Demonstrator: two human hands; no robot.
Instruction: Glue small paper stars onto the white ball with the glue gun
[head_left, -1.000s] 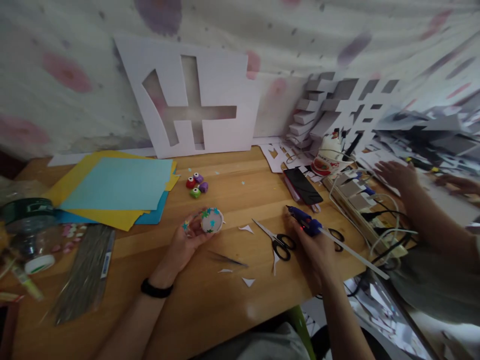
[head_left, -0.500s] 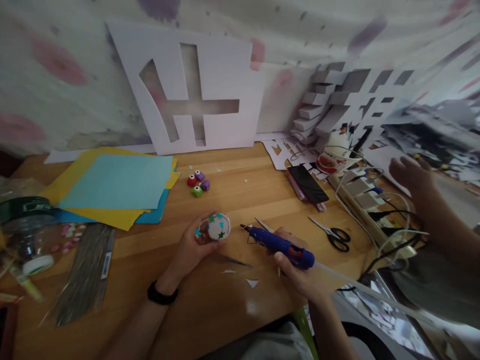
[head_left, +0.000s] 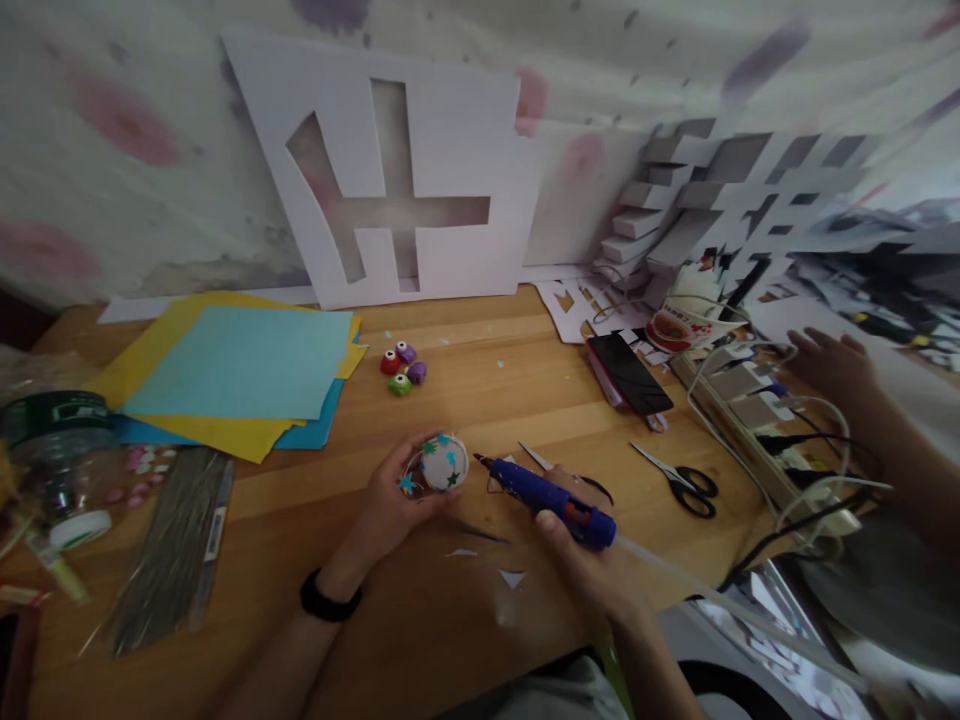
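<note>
My left hand, with a black band on the wrist, grips a small white round piece dotted with teal and green stars. My right hand is wrapped round a blue glue gun. The gun's dark nozzle points left and sits just right of the white piece, with a small gap between them. A clear glue stick runs out of the gun's back end. Beyond my left hand lie several small red, purple and green pieces with eyes. Scissors lie partly hidden by my right hand.
Coloured paper sheets and a plastic bottle are at the left. A phone, more scissors and a power strip with cables lie right. Another person's hand is beyond the strip. Cut-out white board stands behind.
The glue gun's nozzle has come closer to the white round piece. The other person's hand has shifted slightly. The whole view has moved a little.
</note>
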